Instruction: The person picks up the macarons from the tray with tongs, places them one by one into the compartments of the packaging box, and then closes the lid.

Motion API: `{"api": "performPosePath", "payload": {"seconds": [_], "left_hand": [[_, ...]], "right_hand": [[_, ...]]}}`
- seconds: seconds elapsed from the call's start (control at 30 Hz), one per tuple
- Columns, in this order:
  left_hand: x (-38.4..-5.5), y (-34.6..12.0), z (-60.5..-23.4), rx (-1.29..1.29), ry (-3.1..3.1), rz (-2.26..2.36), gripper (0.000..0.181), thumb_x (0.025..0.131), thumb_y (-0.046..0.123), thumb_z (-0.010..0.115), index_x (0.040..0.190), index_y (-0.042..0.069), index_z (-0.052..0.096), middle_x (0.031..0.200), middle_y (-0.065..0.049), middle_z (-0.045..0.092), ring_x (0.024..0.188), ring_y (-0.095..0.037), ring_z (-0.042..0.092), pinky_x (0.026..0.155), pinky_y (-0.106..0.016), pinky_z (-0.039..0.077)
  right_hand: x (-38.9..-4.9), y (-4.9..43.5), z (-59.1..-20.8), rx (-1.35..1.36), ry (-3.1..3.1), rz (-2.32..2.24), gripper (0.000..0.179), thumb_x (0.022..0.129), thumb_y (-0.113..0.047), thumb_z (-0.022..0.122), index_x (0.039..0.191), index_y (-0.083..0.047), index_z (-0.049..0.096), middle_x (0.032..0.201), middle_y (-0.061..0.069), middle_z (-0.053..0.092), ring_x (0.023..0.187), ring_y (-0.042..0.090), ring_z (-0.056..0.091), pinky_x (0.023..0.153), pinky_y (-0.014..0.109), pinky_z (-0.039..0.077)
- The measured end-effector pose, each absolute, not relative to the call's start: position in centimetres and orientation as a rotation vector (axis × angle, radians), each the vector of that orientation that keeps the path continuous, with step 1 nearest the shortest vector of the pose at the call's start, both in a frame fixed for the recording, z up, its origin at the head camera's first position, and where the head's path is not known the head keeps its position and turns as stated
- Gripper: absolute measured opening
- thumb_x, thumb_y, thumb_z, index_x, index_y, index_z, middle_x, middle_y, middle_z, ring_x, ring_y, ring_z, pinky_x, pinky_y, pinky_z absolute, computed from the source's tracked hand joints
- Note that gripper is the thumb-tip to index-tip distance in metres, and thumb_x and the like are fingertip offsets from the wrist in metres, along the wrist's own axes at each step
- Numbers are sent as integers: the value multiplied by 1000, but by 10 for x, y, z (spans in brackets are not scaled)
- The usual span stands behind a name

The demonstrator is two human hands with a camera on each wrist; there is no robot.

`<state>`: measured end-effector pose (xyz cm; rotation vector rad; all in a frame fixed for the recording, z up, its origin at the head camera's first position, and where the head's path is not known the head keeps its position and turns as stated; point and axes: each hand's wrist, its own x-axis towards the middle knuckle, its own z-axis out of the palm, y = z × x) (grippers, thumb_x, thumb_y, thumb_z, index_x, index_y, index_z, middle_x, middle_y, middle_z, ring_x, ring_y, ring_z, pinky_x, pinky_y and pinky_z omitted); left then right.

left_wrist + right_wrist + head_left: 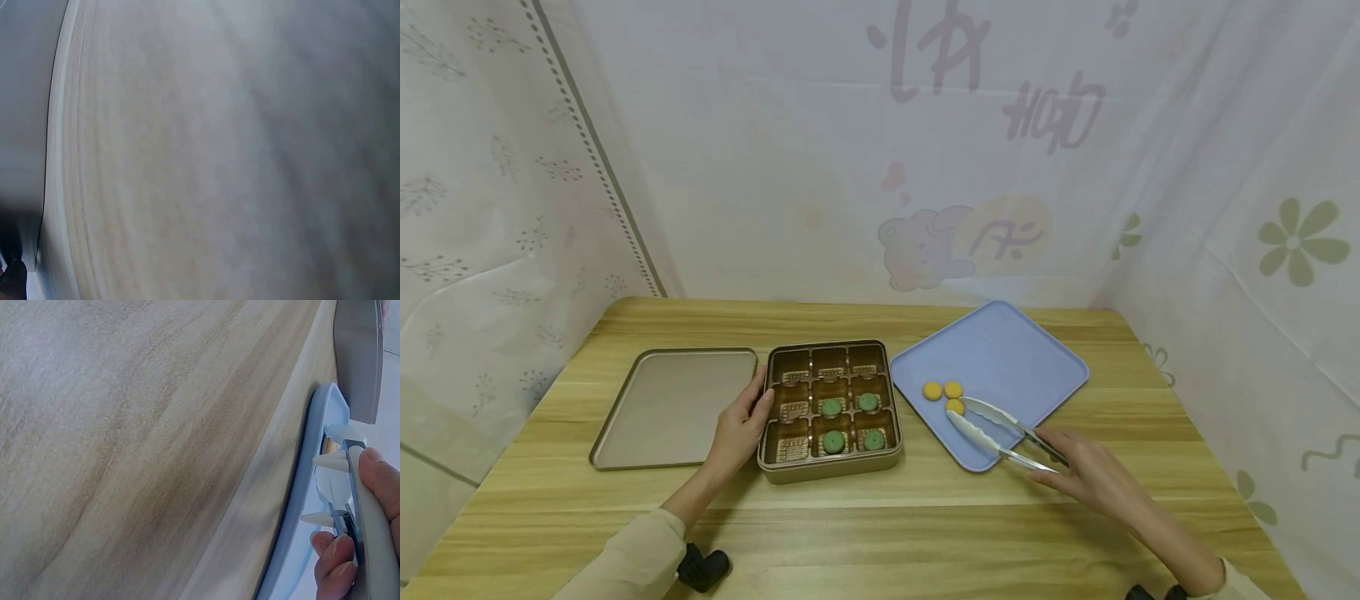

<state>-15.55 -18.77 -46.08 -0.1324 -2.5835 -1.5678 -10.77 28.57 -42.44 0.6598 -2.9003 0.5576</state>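
Observation:
My right hand (1093, 475) grips metal tongs (1011, 458) with pale scalloped tips over the near left part of a blue tray (1015, 358). The tips stand apart, right at the nearest of three round yellow pastries (932, 391). My left hand (741, 425) rests along the left side of a gold tin (827, 475), thumb at the rim. Inside the tin is a brown divided insert; round green pastries (833, 442) sit in the middle and right compartments of its centre and front rows. In the right wrist view, fingers and thumb hold the tongs' handle (375, 531).
A flat gold lid (677, 408) lies left of the tin on the wooden table (880, 542). Printed cloth (775, 167) hangs behind the table and at both sides. The tray's left corner comes close to the tin's right side.

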Motion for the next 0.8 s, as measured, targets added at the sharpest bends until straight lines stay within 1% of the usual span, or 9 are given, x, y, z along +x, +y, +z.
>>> {"api": "performPosePath", "payload": {"seconds": [0.3,0.43,0.5,0.57,0.67,0.7,0.73,0.77,0.8], "left_hand": [[-155,-188,-460,-140,-2590,-1567,53,103,20,40,148,-2,23,153,-18,22,140,-37,23,112,-49,26],[-154,-188,-458,-143,-2589,-1556,53,103,20,41,148,-1,23,153,-18,23,139,-37,24,111,-49,26],[-153,-188,-458,-143,-2588,-1557,53,103,21,40,147,-1,23,153,-18,23,139,-37,24,112,-50,26],[-153,-187,-457,-139,-2587,-1558,53,103,22,40,147,-1,24,153,-18,24,139,-37,24,112,-49,26],[-153,-186,-457,-127,-2583,-1577,53,103,23,40,148,-1,24,153,-16,24,140,-35,24,112,-48,25],[-153,-186,-457,-125,-2585,-1576,54,103,24,40,148,0,24,153,-16,24,140,-35,24,112,-48,25],[-153,-186,-457,-121,-2586,-1581,54,103,25,39,148,0,24,153,-16,24,140,-35,24,113,-48,25],[-153,-186,-457,-117,-2587,-1587,54,103,25,39,148,0,24,153,-16,24,140,-34,23,113,-48,25],[-153,-186,-457,-115,-2587,-1591,54,103,25,39,148,0,24,153,-16,24,140,-34,23,113,-48,25]], "right_hand": [[-108,285,-423,669,-2897,563,52,76,-30,78,118,-2,63,104,15,68,90,28,67,68,39,56],[-111,282,-419,708,-2871,573,52,78,-29,77,118,1,63,105,14,69,90,27,67,69,38,57],[-114,280,-417,717,-2870,593,52,79,-29,76,118,2,62,102,13,69,81,22,67,64,33,55],[-117,276,-415,718,-2868,597,52,80,-29,75,119,2,61,101,12,70,80,20,66,64,32,55],[-123,267,-412,702,-2880,598,54,80,-31,74,121,1,60,103,14,69,83,22,66,67,35,56],[-125,263,-410,699,-2883,591,55,81,-32,74,122,1,60,105,15,68,85,24,66,68,37,56],[-127,259,-409,702,-2881,578,56,80,-33,74,123,0,60,107,16,68,91,27,66,71,39,56],[-129,255,-408,705,-2883,576,57,80,-34,74,123,0,60,108,17,67,93,28,66,72,40,56],[-131,251,-407,706,-2889,579,57,80,-35,73,124,-1,60,107,17,67,91,27,66,70,40,56]]}}
